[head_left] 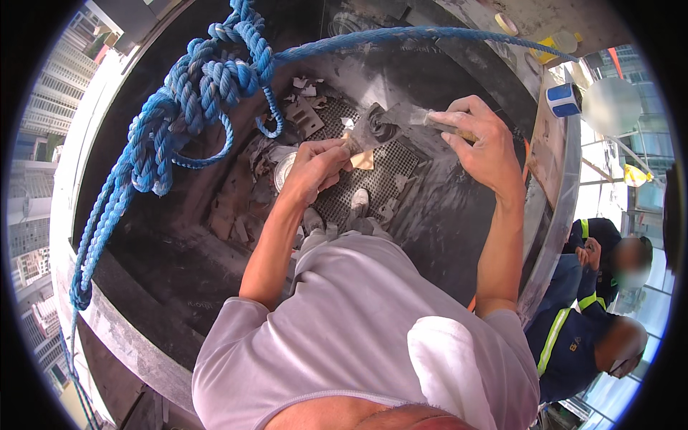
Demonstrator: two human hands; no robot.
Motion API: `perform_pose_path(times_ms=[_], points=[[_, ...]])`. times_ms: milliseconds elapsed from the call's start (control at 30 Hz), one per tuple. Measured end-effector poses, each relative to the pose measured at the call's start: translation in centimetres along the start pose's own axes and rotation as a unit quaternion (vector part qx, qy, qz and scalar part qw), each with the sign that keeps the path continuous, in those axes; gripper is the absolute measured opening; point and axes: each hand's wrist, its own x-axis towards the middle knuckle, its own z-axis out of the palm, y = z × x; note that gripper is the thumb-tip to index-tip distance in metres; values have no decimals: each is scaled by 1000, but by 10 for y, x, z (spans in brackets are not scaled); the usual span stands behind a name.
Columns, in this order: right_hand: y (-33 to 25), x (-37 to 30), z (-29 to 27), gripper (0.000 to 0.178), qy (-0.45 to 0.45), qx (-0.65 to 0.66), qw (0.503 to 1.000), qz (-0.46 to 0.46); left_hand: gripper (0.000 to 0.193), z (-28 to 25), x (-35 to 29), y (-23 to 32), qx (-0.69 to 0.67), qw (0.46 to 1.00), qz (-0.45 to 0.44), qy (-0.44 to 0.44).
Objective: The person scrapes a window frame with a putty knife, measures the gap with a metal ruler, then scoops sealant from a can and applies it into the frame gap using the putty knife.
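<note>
My left hand (315,168) is closed around the handle of a putty knife (367,136), with a dark grey lump of paste (384,132) on its broad blade. My right hand (486,147) grips a second putty knife (410,115) by its wooden handle, its blade smeared grey. The two blades meet or overlap in front of me, at the paste. Below my left wrist stands a round can (284,170) with a pale rim, partly hidden by my forearm. A tan scrap (363,160) shows beneath the knives.
Knotted blue rope (208,82) hangs at the left and runs across the far side. Dark walls surround me; rubble lies on the grid floor (390,175) by my shoes. A blue-and-white can (564,100) stands on the right ledge. Two people (584,351) sit outside, lower right.
</note>
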Motion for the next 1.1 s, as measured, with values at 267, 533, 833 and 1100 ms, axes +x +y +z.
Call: perform_pose_path(times_ms=[267, 533, 833, 1100], points=[[25, -3, 5, 40, 47, 179, 983, -4, 35, -7, -7, 12, -68, 997, -25, -34], [66, -22, 69, 41, 84, 293, 952, 17, 41, -5, 4, 8, -99, 989, 5, -109], [65, -77, 109, 46, 262, 530, 772, 234, 51, 7, 16, -9, -42, 996, 43, -62], [13, -115, 93, 26, 363, 573, 671, 300, 48, 75, 23, 3, 52, 990, 109, -69]])
